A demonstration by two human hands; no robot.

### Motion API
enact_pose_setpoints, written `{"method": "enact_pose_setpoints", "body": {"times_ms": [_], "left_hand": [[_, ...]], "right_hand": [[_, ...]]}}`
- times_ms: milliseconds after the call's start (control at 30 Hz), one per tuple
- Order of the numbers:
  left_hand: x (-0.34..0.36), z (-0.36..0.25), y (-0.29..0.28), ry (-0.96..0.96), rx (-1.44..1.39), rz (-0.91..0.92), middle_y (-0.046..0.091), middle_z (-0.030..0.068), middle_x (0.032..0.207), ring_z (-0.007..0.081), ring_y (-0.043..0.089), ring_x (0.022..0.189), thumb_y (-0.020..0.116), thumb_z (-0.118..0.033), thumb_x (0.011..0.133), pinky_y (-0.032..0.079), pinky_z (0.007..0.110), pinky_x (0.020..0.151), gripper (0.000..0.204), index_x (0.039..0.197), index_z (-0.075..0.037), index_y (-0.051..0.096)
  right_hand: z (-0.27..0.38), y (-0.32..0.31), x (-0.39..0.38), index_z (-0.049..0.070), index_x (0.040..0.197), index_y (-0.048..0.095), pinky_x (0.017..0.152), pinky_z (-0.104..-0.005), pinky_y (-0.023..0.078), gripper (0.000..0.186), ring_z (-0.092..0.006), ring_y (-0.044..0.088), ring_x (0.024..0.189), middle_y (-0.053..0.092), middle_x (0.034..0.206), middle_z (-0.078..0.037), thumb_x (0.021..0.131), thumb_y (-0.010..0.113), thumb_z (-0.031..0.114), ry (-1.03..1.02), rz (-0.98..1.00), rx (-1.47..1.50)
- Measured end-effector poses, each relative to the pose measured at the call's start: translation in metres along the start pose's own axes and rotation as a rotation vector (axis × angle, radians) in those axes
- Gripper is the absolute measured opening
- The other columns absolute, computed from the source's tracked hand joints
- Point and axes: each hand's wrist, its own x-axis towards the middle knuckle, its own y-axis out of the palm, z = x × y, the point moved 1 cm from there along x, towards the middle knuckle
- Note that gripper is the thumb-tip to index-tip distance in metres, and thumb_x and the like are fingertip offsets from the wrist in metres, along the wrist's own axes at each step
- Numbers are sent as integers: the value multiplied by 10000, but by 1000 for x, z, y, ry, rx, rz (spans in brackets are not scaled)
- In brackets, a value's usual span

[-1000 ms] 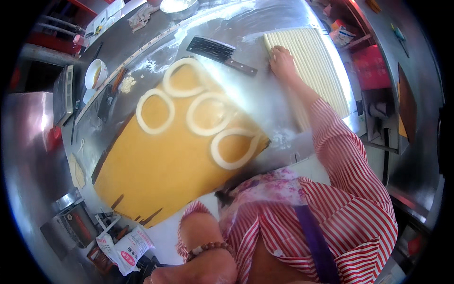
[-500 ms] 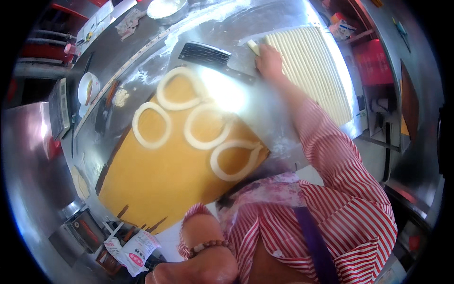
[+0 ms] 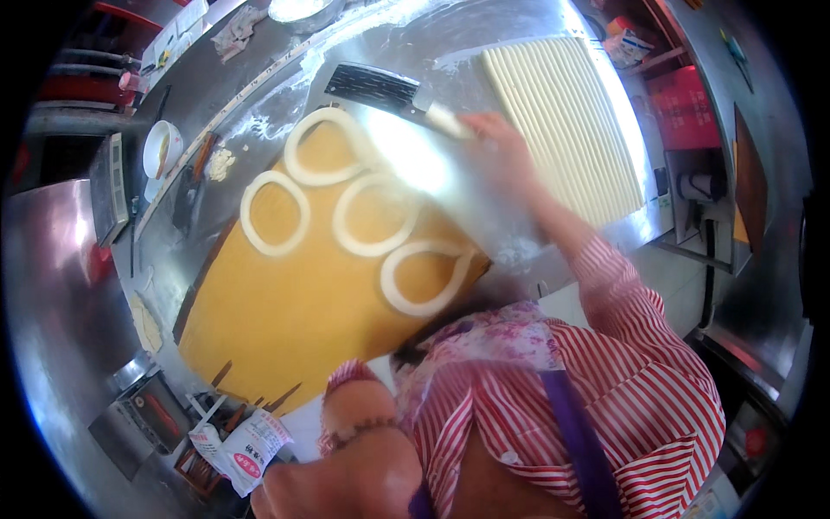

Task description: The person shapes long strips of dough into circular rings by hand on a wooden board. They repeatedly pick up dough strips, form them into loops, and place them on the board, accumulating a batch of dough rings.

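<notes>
Pale dough strip (image 3: 447,119) held in the right hand (image 3: 500,151), fingers closed around it but blurred by motion. Its free end is pointed left, in front of the handle of the cleaver (image 3: 372,86) (handle mostly hidden; contact cannot be told). The strip's other end is covered by the hand. Row of dough strips (image 3: 566,130) laid just right of that hand on the worktop (image 3: 424,48). Left hand (image 3: 290,493) cut off by the lower edge, near a white bag (image 3: 258,445); finger state cannot be told.
</notes>
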Motion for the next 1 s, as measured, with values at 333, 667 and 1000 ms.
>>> {"method": "enact_pose_setpoints", "body": {"times_ms": [333, 667, 1000], "left_hand": [[54, -222, 1, 1847, -1416, -812, 682, 224, 1166, 391, 648, 1087, 695, -40, 772, 502, 435, 958, 590, 1349, -39, 574], [92, -287, 39, 1730, -1441, -651, 725, 203, 918, 296, 708, 790, 709, -130, 887, 540, 364, 727, 335, 1204, -28, 673], [130, -292, 86, 1679, -1686, -260, 734, 54, 911, 112, 664, 790, 712, -134, 906, 534, 298, 711, 311, 1190, -9, 699]], "right_hand": [[43, 34, -126, 70, 1214, 675, 875, -388, 539, 377, -312, 669, 1025, 678, 1175, -152, 851, 757, 133, -104, 208, 372], [-100, 1, -142, 18, 1128, 644, 1106, -493, 361, 390, -336, 543, 1221, 621, 1212, -156, 758, 746, 85, -40, -48, -619], [-90, -7, -187, 39, 1108, 630, 885, -454, 505, 204, -363, 629, 985, 619, 1103, -165, 903, 630, 33, 99, 163, -346]]}}
